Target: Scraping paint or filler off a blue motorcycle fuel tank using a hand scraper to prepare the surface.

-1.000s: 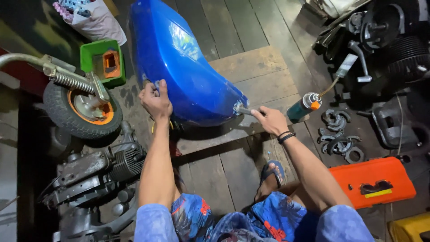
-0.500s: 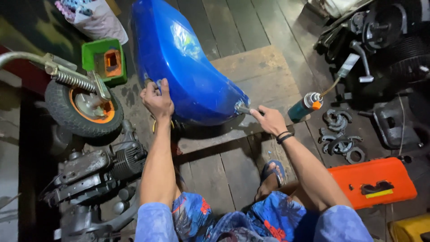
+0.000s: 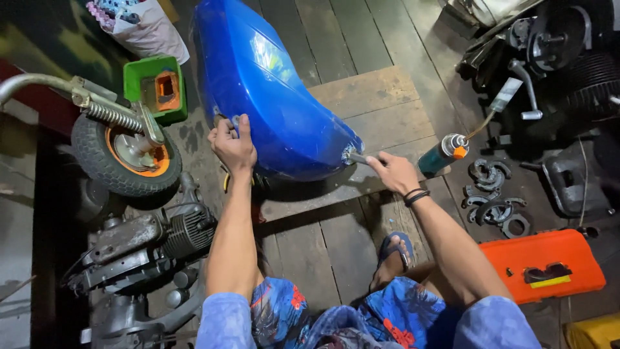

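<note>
Seen from the head camera, the person is sitting over a wooden plank floor with a glossy blue scooter body panel lying across a raised board, its narrow end pointing toward the right hand. The left hand is gripping the panel's left edge, fingers curled over the rim and thumb pressed on the outer face. The right hand is closing around a slim metal tool whose tip is touching the panel's lower right end; how tightly the fingers are pinching it cannot be told. Compared with the frame half a second before, both hands are keeping the same hold, the panel is lying in the same spot, and only the camera is shifting slightly. A spray can with an orange cap is lying just beyond the right hand. A small wheel with an orange hub is standing left of the panel, an engine block below it, and an orange case is resting at the far right.
</note>
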